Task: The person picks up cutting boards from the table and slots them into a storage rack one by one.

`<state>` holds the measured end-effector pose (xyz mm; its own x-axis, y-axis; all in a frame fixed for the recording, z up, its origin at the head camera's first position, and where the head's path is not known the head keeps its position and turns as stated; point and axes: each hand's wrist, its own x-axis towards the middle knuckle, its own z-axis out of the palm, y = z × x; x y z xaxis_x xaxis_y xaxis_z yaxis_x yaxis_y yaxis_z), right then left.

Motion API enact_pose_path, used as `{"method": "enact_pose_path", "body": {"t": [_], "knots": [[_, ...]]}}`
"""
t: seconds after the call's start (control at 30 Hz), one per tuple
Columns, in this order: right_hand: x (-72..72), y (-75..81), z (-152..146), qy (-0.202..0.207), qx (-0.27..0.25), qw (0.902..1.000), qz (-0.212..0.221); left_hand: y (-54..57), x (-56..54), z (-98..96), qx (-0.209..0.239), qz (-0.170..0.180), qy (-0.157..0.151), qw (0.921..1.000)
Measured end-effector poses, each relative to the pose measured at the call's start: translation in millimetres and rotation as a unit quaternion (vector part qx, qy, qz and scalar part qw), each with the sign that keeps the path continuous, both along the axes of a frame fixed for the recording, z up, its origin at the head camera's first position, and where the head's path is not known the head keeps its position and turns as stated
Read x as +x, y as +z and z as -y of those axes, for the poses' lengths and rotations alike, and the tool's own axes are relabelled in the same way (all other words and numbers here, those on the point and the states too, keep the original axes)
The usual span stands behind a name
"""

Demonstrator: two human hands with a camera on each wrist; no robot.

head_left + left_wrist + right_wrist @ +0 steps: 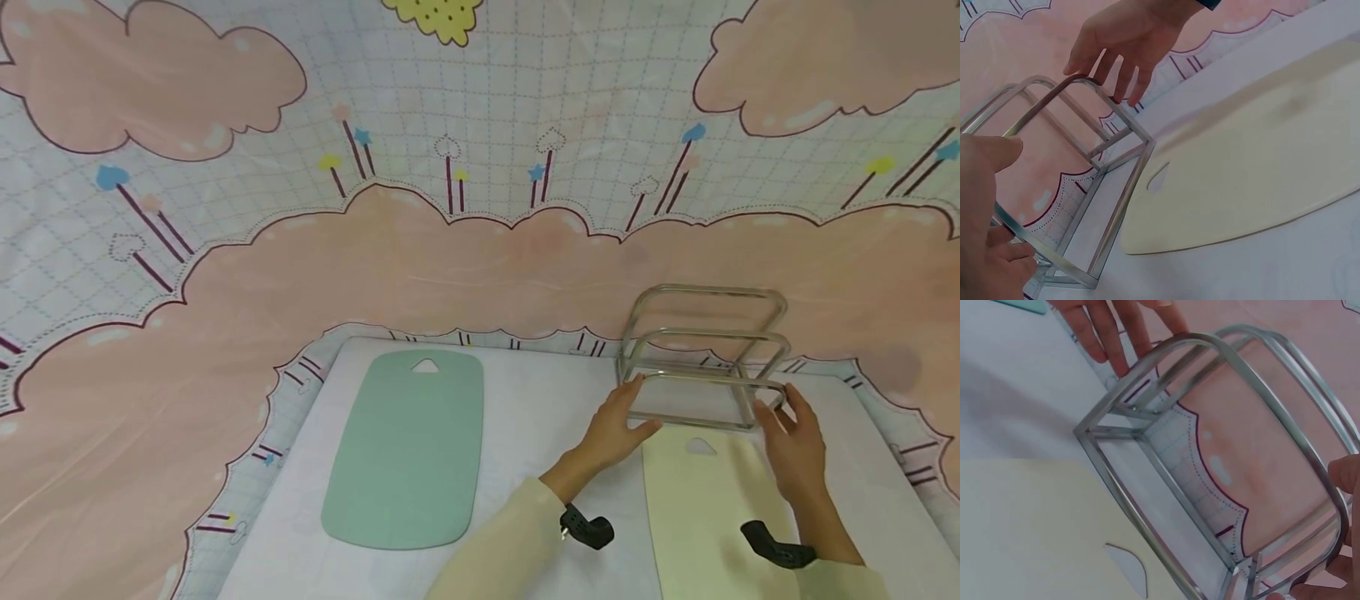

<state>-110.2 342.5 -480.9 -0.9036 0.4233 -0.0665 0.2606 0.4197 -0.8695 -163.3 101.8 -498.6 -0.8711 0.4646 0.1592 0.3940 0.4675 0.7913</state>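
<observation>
A silver metal rack (697, 377) with upright loops stands at the back right of the white table, behind a cream cutting board (708, 500). My left hand (611, 429) holds its left side, the thumb in front and the fingers along the outer bar. At the opposite side my right hand (798, 450) grips the front loop near its corner; in the left wrist view, that hand's (1129, 47) fingers spread loosely by the bar. The rack (1260, 394) has no board between its loops. The cream board (1241, 162) lies flat, its handle hole towards the rack.
A green cutting board (405, 450) lies flat on the left part of the white table (555, 483). Behind the table hangs a patterned cloth (480, 267) with pink clouds. Each wrist wears a black strap (588, 529).
</observation>
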Motion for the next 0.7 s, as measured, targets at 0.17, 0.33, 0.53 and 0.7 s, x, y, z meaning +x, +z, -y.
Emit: {"method": "enact_pose_path", "body": {"t": [0.17,0.33,0.53,0.7], "knots": [[0.6,0.0,4.7,0.007,0.004,0.9999,-0.008,2.7,0.3,1.4,-0.006,0.02,0.006,0.9998],[-0.4,-2.3,6.5,0.023,0.012,0.9996,-0.01,3.2,0.3,5.3,-0.014,0.012,0.011,0.9998],[-2.9,-2.5,13.3,0.019,-0.009,0.9996,-0.021,2.6,1.3,11.2,-0.036,0.005,0.015,0.9992],[-7.3,-4.4,21.6,0.005,-0.01,0.9997,-0.024,2.0,0.7,18.0,-0.054,-0.014,0.017,0.9983]]}}
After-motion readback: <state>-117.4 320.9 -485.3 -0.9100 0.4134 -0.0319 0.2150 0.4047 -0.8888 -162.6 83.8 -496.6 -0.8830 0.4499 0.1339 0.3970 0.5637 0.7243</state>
